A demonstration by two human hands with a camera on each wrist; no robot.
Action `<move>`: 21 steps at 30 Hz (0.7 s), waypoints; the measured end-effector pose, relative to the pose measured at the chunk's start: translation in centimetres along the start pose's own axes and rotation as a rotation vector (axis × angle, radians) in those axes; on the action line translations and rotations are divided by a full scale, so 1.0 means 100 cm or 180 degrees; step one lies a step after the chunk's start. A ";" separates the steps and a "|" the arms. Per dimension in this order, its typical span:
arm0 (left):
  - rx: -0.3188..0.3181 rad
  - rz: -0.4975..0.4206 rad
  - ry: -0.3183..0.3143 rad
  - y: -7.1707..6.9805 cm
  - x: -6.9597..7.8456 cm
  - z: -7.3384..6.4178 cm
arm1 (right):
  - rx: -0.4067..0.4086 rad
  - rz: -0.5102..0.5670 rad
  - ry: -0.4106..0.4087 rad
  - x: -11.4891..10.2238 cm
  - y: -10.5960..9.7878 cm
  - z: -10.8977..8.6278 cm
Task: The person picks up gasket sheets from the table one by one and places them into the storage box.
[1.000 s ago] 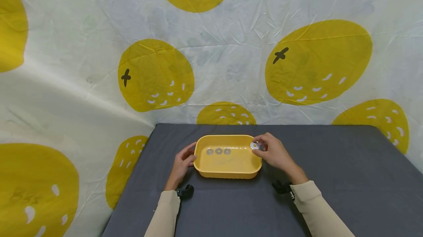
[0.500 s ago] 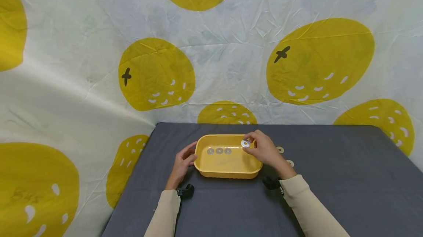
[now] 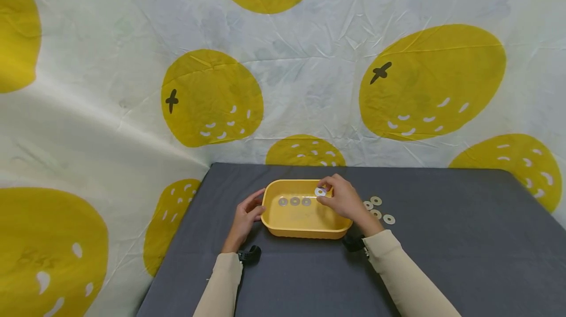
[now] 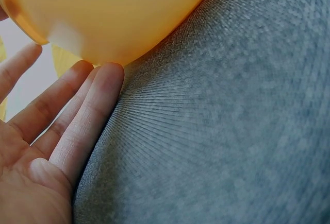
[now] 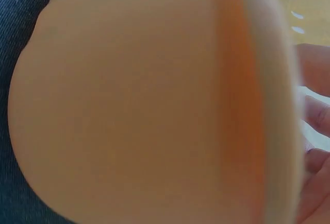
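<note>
- Pinching a silver washer point(image 3: 317, 191) between thumb and fingertips: right hand point(image 3: 345, 200), same grip as in both earlier head frames
- Right hand has moved left: at the right rim a second ago, further in half a second ago, now further still; washer is over the right half, toward the far wall, just beside the row's right end; can't tell if it touches anything below
- Left hand point(image 3: 242, 216) unchanged at left end of yellow tray point(image 3: 292, 220); fingers fairly straight against the outer wall in left wrist view
- Tray itself not moved; blurred wall fills most of right wrist view, right fingers partly hidden behind the rim
- Inside tray: three washers point(image 3: 292, 201) in a row, lying flat, side by side, same as before
- Just right of tray: four loose washers point(image 3: 385, 219) on dark grey table point(image 3: 442, 258); only two showed half a second ago, arm has cleared the rest
- Beige sleeves point(image 3: 411, 277): right one shifted left with the arm, left one as before
- Behind table: white cloth point(image 3: 309, 91) with yellow fruit prints
</note>
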State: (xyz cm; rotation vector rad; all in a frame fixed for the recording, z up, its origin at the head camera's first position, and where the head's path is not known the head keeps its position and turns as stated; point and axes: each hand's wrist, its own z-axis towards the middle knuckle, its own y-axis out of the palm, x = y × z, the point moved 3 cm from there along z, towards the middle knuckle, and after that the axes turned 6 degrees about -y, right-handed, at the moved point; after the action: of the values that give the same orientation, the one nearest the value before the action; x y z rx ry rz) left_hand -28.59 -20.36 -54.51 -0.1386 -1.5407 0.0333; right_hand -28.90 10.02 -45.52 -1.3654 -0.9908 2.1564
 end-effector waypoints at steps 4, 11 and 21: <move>0.0009 0.0020 0.0006 0.000 0.000 0.000 | -0.0015 -0.0022 0.0038 0.003 0.006 0.004; 0.0012 -0.0024 -0.0023 0.000 0.004 0.000 | -0.0054 -0.0083 0.0150 0.005 0.011 0.011; -0.0005 -0.0040 -0.0081 0.001 0.007 0.001 | -0.0043 -0.0179 0.0141 0.007 0.019 0.017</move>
State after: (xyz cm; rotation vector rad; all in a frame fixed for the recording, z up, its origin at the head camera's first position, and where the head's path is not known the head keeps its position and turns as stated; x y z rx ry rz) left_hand -28.63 -20.18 -53.87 -0.1301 -1.5671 0.0241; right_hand -30.69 8.62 -46.91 -1.3691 -1.0166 2.0734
